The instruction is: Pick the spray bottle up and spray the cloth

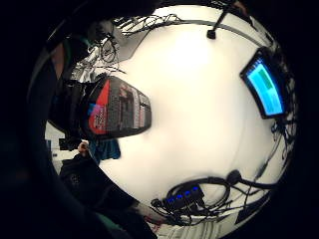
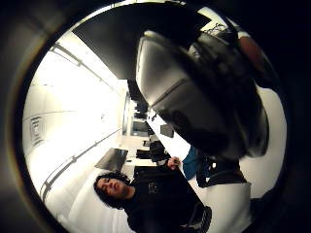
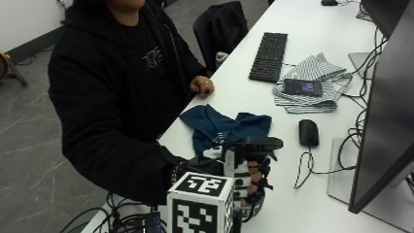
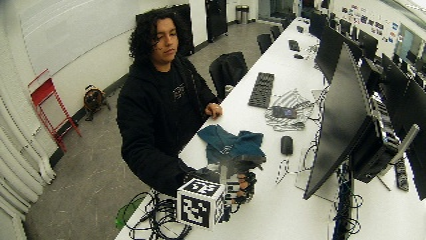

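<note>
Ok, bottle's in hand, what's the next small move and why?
Probably aim the nozzle at the blue cloth and squeeze the trigger. The gloved right hand already grips the spray bottle upright above the table, and the cloth lies crumpled just beyond it, nothing between them.

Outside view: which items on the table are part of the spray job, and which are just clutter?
Job:
spray bottle, held upright in the gloved right hand
blue cloth, lying beside the bottle

Lying about:
keyboard
striped cloth with a phone on it
mouse
monitor
</note>
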Demonstrator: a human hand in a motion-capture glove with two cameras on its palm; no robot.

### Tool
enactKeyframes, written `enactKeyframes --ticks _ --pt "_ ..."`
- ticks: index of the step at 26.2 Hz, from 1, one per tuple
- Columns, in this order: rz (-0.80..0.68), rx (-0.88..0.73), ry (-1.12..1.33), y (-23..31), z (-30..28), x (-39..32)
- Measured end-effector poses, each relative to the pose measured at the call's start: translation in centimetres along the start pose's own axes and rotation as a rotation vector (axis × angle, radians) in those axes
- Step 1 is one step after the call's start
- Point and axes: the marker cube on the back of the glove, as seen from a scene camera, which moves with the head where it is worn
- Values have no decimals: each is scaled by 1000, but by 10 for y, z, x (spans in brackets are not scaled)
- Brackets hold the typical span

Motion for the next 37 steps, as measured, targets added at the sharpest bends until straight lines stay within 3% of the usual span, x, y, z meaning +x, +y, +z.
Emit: enactKeyframes --ticks 5,10,19,29,33,37 --pt "-6 83 -179 -17 17 -3" --pt "-1 295 -328 -43 32 -7" --pt "8 401 -234 -32 35 -7" --pt "-45 329 -231 -22 31 -24" --pt "-62 174 -142 -10 26 -60" --pt "-49 -13 94 0 25 -99"
